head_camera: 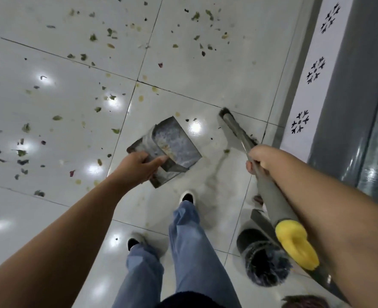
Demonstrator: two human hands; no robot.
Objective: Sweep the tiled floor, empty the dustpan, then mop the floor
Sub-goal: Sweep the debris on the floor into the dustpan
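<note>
Dustpan (pixel 172 145) in left hand (pixel 137 165), broom (pixel 239 132) in right hand (pixel 261 158).

Ahead and to my left the tiled floor (pixel 50 70) lies open, only leaf scraps (pixel 26 127) strewn over it. The dustpan (pixel 172 145) sits just before my feet, the broom (pixel 237 130) just beside it on the right. Further right a grey wall base (pixel 348 107) shuts that side, and a dark fuzzy brush (pixel 263 261) lies near my right shoe
</note>
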